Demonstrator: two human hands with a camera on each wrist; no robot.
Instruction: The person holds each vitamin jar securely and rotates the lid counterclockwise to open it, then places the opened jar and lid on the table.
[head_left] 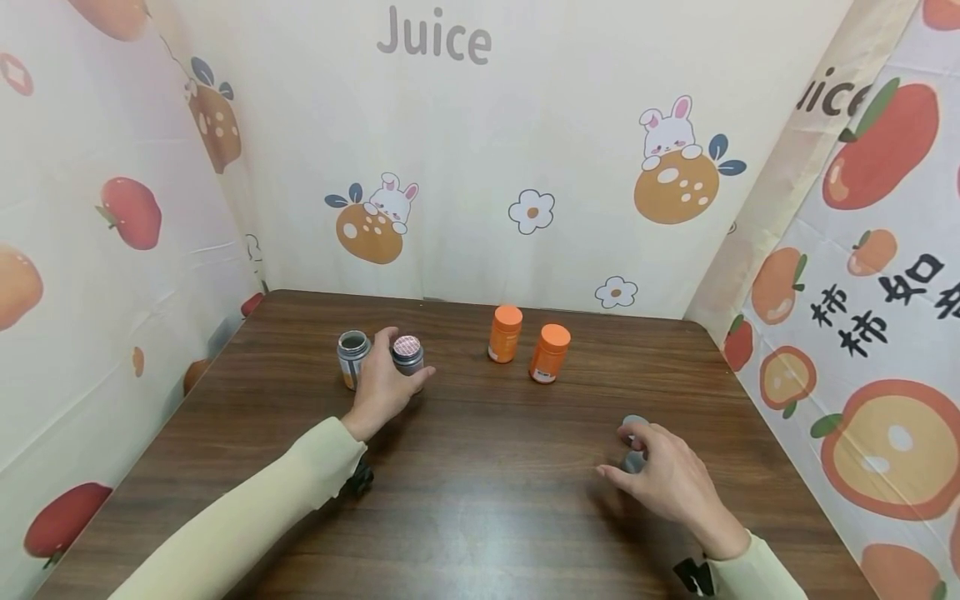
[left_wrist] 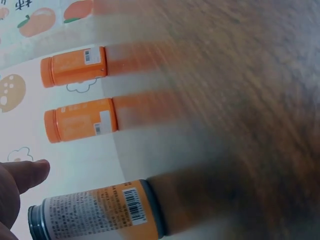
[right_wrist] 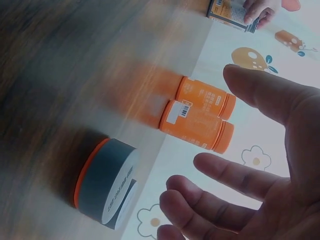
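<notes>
My left hand (head_left: 384,385) is at two dark grey jars at the left, its thumb spread beside the right-hand jar (head_left: 408,357), which has a pink patterned top. Left of the hand stands a lidless jar (head_left: 352,358) with an orange and white label. A labelled jar (left_wrist: 100,212) shows in the left wrist view, apart from the thumb (left_wrist: 32,174); whether other fingers touch a jar is hidden. On the right, my right hand (head_left: 671,475) hovers with parted fingers by two grey lids (head_left: 634,461). A lid (right_wrist: 107,177) with an orange lower edge lies below those fingers.
Two orange capped bottles (head_left: 506,335) stand side by side toward the back of the brown wooden table (head_left: 480,517). A fruit-printed curtain (head_left: 480,150) encloses the table's back and sides.
</notes>
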